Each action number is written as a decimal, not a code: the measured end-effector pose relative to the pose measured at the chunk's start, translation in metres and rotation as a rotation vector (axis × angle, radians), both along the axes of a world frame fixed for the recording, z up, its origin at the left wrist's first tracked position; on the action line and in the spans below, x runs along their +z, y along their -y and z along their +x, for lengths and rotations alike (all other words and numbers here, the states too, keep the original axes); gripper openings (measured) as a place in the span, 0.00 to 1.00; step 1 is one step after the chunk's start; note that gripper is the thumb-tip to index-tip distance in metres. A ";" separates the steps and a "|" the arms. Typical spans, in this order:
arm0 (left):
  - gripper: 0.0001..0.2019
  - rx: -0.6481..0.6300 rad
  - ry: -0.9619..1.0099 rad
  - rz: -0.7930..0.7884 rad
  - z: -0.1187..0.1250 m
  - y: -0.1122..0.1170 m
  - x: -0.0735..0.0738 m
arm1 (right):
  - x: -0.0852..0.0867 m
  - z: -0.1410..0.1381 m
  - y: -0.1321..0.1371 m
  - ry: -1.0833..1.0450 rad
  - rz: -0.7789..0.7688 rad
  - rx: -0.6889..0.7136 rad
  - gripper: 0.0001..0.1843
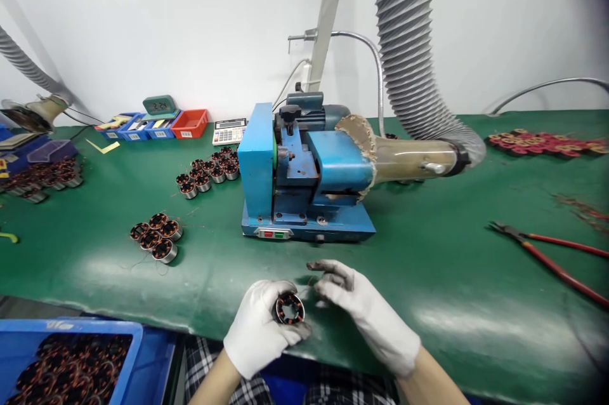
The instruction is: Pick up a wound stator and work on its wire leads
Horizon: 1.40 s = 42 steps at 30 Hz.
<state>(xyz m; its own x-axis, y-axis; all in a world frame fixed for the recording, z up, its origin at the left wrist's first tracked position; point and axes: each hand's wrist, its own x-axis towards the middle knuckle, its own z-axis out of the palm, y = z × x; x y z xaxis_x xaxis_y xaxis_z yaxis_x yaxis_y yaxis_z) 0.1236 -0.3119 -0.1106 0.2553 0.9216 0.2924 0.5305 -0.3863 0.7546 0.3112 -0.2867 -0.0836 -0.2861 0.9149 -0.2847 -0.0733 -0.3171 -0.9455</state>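
Note:
My left hand (261, 325), in a white glove with darkened fingertips, is closed around a small motor stator (290, 308). The stator's round opening faces up, with copper windings inside a metal ring. Just to its right is my right hand (349, 297), also gloved, its fingers apart and partly bent. A thin wire shows faintly between the stator and these fingertips; whether they touch it I cannot tell. Behind both hands stands a blue machine (304, 183) with red and green buttons.
Stators stand in groups (157, 237) left of the machine. A blue crate (137, 332) at lower left holds many more. Red-handled cutters (537, 249) lie at right. A grey duct hose (409, 43) joins the machine. Small bins (190, 124) and a calculator (228, 131) stand along the wall.

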 end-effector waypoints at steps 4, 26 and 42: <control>0.27 -0.006 0.015 -0.024 0.000 0.000 -0.001 | 0.003 0.005 0.008 0.862 0.419 0.180 0.21; 0.19 -0.063 0.039 -0.040 0.000 -0.001 0.001 | 0.006 -0.004 -0.002 0.133 -0.210 0.099 0.30; 0.17 -0.012 0.025 -0.222 0.000 -0.003 -0.004 | 0.004 -0.005 -0.021 1.132 0.191 0.150 0.19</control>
